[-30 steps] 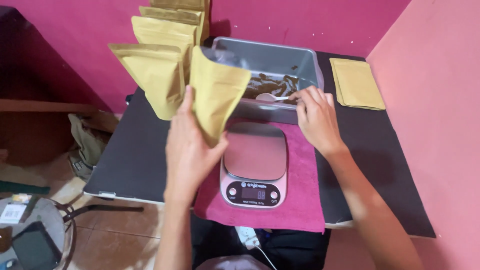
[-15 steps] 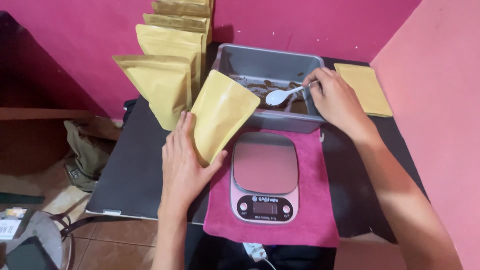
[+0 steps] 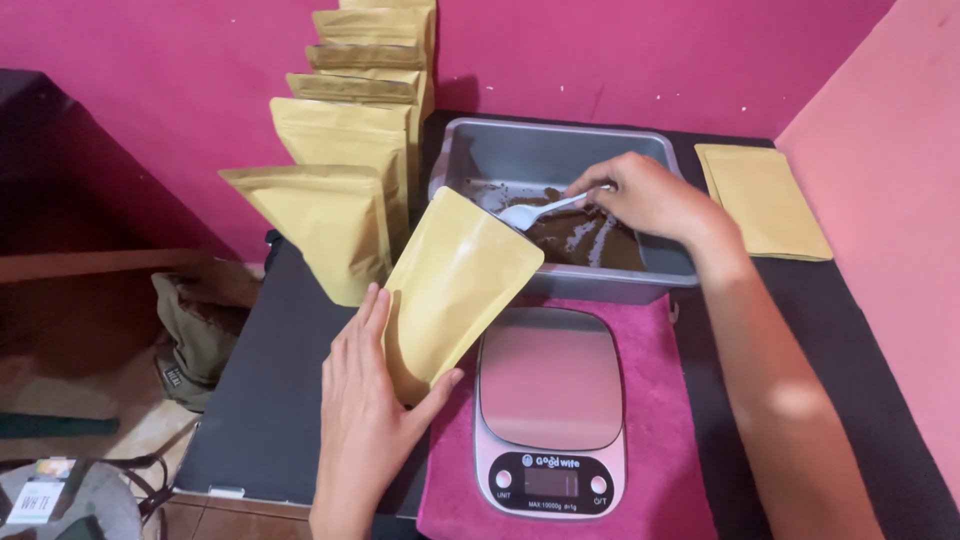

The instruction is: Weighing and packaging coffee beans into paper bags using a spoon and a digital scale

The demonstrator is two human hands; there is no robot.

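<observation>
Magenta walls, black table (pinker wall at right)

Bright, even indoor light; soft shadows, sharp focus, slight scale-top glare.

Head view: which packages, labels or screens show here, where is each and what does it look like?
Pouch: flat tan stand-up bag, tilted, held in the left hand.
Row of pouches: upright tan bags along the pink wall, left of the grey tray.
Flat pouches: tan stack, far right.
Scale screen: small dark rectangle on the scale's black front panel.
</observation>
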